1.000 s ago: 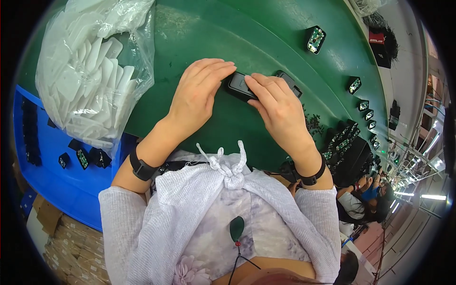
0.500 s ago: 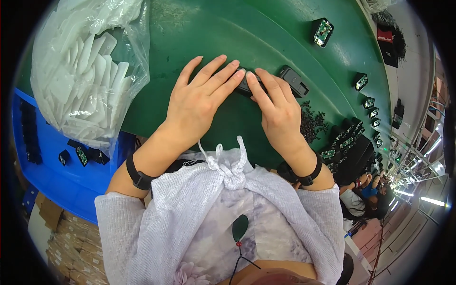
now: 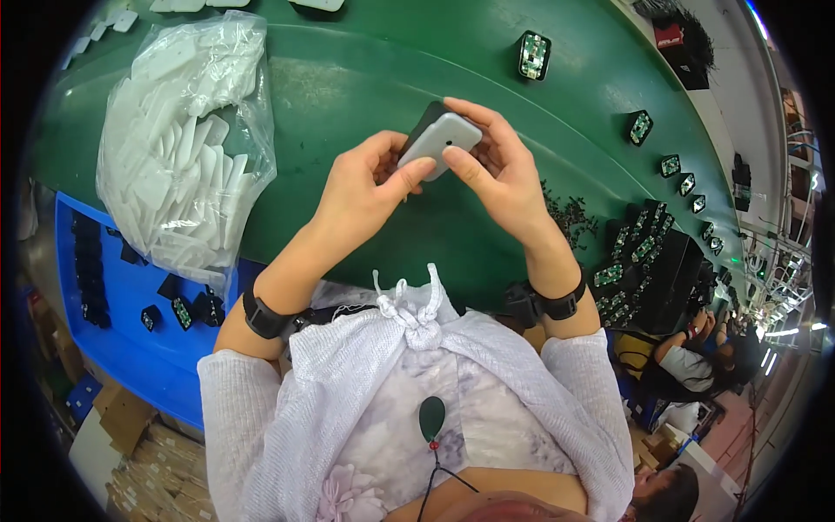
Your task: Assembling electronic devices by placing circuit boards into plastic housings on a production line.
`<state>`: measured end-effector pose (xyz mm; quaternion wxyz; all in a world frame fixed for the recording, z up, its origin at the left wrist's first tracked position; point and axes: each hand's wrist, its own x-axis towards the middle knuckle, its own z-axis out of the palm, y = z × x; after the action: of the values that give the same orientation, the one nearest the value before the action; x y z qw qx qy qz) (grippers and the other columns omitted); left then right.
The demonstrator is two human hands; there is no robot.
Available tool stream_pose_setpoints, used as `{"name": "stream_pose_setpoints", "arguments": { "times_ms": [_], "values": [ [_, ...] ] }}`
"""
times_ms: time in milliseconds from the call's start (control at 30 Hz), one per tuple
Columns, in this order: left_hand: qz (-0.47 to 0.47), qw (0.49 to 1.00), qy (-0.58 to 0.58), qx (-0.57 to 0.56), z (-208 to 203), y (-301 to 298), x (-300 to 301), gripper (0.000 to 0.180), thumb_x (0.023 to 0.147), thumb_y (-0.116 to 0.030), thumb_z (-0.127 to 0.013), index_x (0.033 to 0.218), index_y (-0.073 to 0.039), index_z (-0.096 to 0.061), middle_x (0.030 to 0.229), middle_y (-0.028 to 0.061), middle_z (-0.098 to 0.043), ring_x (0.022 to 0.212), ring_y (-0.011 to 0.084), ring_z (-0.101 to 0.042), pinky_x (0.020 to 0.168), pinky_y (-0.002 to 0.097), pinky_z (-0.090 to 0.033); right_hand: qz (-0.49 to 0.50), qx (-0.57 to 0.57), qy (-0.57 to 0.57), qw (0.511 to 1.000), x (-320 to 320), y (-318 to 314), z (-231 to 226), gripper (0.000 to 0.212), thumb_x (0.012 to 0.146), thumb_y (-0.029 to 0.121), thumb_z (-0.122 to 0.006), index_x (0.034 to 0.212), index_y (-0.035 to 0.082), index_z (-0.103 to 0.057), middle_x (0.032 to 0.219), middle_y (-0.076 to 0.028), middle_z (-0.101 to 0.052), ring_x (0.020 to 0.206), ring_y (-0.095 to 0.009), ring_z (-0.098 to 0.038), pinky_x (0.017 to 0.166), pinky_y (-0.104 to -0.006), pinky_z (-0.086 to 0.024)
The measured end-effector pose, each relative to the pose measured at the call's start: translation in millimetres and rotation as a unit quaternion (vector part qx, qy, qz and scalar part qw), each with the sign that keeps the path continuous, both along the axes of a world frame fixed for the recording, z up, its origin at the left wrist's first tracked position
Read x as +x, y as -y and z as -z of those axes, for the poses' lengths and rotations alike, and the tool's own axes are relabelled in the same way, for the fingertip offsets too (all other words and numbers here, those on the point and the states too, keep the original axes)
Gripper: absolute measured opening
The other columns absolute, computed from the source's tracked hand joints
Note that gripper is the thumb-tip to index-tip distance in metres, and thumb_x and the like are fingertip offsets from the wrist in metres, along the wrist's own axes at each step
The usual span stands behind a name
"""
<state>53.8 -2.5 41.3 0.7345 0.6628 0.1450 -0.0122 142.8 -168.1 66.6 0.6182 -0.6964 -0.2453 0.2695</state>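
Observation:
Both hands hold a small rounded-rectangular device [image 3: 448, 139] above the green table. Its light grey-white face with a small dark hole is turned up, and the black housing shows along its upper left side. My left hand [image 3: 365, 183] grips the lower left end, thumb on the white face and fingers curled beneath. My right hand [image 3: 504, 174] closes round the other end, its thumb near the hole and index finger along the far edge. The undersides of the device and most fingertips are hidden. Just right of my right hand lies a scatter of tiny black parts [image 3: 570, 217].
A clear plastic bag [image 3: 187, 148] full of white covers lies on the left of the green table [image 3: 348, 78]. Below it is a blue tray [image 3: 130, 313] with black housings. Black housings with green circuit boards [image 3: 534, 56] line the right. A co-worker [image 3: 691, 365] sits far right.
My hands were laid over a dark housing on the table; now they hold a device up, white face showing. The black housing beside my right hand no longer shows. The view has shifted slightly.

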Motion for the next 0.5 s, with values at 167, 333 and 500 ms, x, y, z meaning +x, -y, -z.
{"name": "stream_pose_setpoints", "arguments": {
  "times_ms": [167, 333, 500],
  "values": [
    [0.012, 1.000, -0.006, 0.007, -4.1, 1.6, -7.2, 0.029, 0.088, -0.020, -0.069, 0.102, 0.003, -0.060, 0.082, 0.0066, -0.067, 0.070, 0.0092, -0.063, 0.061, 0.0220, -0.048, 0.015, 0.005, 0.050, 0.999, -4.3, -5.5, -1.3, 0.038, 0.090, 0.014, -0.066, 0.125, 0.004, -0.054, 0.110, -0.004, -0.058, 0.101, -0.012, -0.056, 0.089, -0.0277, -0.045],
    [0.004, 0.997, -0.009, -0.079, -11.0, -2.5, -7.0, 0.030, 0.088, -0.021, -0.069, 0.102, 0.003, -0.059, 0.085, 0.0077, -0.067, 0.072, 0.0108, -0.064, 0.064, 0.0227, -0.051, 0.035, 0.029, 0.036, 0.998, -5.6, -15.3, -4.5, 0.037, 0.091, 0.015, -0.065, 0.124, 0.003, -0.054, 0.109, -0.004, -0.059, 0.100, -0.012, -0.056, 0.088, -0.0272, -0.045],
    [-0.014, 0.989, 0.028, -0.145, -8.8, -0.7, -4.4, 0.028, 0.088, -0.020, -0.069, 0.100, 0.003, -0.058, 0.086, 0.0080, -0.067, 0.073, 0.0110, -0.064, 0.066, 0.0231, -0.052, 0.032, 0.048, 0.058, 0.997, -0.7, -22.0, -7.8, 0.035, 0.090, 0.011, -0.064, 0.123, 0.002, -0.055, 0.109, -0.005, -0.060, 0.100, -0.013, -0.056, 0.088, -0.0269, -0.045]
  ]
}}
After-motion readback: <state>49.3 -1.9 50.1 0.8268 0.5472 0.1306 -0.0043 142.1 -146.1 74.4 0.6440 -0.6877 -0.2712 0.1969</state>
